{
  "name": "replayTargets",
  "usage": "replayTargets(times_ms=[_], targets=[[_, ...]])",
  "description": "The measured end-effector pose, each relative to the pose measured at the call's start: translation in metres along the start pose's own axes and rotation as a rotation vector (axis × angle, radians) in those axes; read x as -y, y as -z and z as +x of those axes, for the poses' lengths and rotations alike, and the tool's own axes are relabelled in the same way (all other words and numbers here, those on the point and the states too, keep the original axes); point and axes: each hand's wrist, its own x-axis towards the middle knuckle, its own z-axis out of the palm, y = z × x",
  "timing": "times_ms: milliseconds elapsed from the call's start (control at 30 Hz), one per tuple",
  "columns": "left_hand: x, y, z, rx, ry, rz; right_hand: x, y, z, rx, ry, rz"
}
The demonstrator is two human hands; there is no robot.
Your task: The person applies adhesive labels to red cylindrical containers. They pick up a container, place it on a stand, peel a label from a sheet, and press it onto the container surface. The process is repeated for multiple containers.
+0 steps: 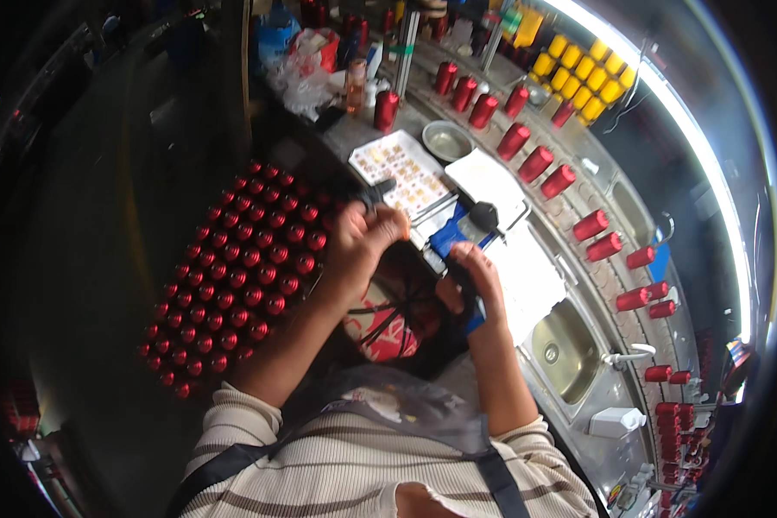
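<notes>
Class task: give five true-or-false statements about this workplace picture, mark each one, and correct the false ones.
1. The white tray lies left of the metal bowl. True.
2. The left hand and right hand are near a blue object. True.
3. The right hand is nearer the tray. False: the left hand is.
4. Yellow cylinders show at the picture's upper right. True.
5. The person wears plain black. False: the shirt is striped.

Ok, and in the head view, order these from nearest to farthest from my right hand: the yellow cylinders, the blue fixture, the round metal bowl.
From your right hand:
1. Blue fixture: just ahead, slightly left.
2. Round metal bowl: farther ahead, slightly left.
3. Yellow cylinders: farthest, toward the picture's upper right.
</notes>
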Motion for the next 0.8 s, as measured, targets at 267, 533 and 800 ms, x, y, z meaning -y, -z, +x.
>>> replayTargets(times_ms=[267, 533, 800], targets=[[0.028, 0.025, 0.065, 0.015, -0.012, -0.155, -0.012, 0.068, 0.035, -0.174, -0.113, 0.001], [0.081, 0.038, 0.184, 0.015, -0.081, 0.035, -0.066, 0.187, 0.052, -0.471, 0.011, 0.12], [0.08, 0.005, 0.371, 0.152, -0.289, 0.23, -0.083, 0.193, 0.069, -0.647, 0.092, 0.132]])
